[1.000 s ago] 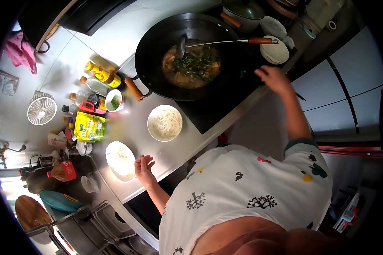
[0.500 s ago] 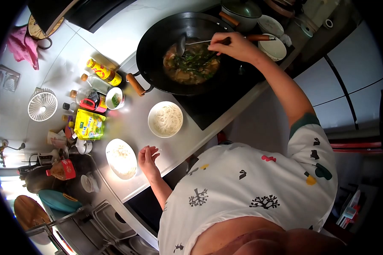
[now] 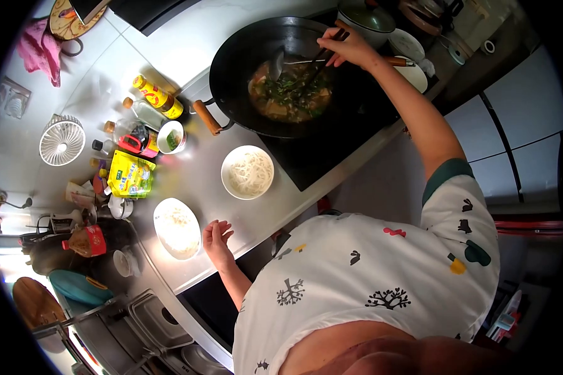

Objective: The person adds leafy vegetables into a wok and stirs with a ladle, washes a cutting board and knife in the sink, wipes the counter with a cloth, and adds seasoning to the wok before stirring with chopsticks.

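A pair of dark chopsticks (image 3: 340, 33) is in my right hand (image 3: 351, 49), closed around them above the right side of the black wok (image 3: 231, 103). Their lower ends reach down into the stew of green leaves and chunks in broth (image 3: 291, 100). A ladle (image 3: 277, 65) rests in the wok, its brown-ended handle passing behind my right hand. My left hand (image 3: 218, 240) hovers empty near the counter edge, fingers loosely curled and apart. Beside it stands an oval white dish (image 3: 177, 229) with pale contents too bright to make out. A white bowl of noodles (image 3: 248, 172) sits between that dish and the wok.
Sauce bottles (image 3: 158, 98), a small bowl with something green (image 3: 171, 137) and a yellow pouch (image 3: 131, 174) line the wall side. A lidded pot (image 3: 366, 24) and white bowls (image 3: 411, 76) stand right of the wok. A sink (image 3: 162, 320) lies lower left.
My right hand has risen slightly and tilted the chopsticks more upright, with their upper ends now showing above it. The camera view has shifted a little. My left hand keeps its pose.
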Available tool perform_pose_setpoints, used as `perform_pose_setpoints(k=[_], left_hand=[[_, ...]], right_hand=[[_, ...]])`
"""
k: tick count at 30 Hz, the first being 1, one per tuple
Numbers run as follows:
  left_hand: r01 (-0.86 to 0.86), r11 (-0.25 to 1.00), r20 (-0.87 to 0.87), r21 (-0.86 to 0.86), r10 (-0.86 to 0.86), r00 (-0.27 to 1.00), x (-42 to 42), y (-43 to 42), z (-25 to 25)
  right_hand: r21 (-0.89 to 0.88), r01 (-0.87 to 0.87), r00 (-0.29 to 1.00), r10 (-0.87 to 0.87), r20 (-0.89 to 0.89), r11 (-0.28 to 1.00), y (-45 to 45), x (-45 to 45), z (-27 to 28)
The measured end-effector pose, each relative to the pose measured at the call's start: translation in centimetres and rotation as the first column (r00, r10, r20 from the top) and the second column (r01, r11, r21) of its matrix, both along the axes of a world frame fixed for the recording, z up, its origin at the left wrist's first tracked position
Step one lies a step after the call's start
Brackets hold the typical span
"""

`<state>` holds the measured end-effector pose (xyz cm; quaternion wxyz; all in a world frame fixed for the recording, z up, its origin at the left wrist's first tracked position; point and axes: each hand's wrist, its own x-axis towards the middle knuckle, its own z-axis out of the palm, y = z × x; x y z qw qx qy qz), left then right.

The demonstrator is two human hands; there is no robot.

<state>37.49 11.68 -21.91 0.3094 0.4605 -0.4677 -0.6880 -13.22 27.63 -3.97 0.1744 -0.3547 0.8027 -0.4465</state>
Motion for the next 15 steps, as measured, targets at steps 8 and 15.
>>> perform_pose_setpoints(k=[8, 15], left_hand=[[0.047, 0.999, 0.0, -0.007, -0.047, 0.999, -1.8, 0.0, 0.7], [0.088, 0.996, -0.018, 0.005, -0.088, 0.996, -2.7, -0.1, -0.1]], right_hand=[[-0.06, 0.137, 0.978, -0.125, 0.167, 0.989, -2.4, -0.5, -4.8], [-0.242, 0.233, 0.904, -0.118, 0.41, 0.942, -2.3, -0.8, -5.2]])
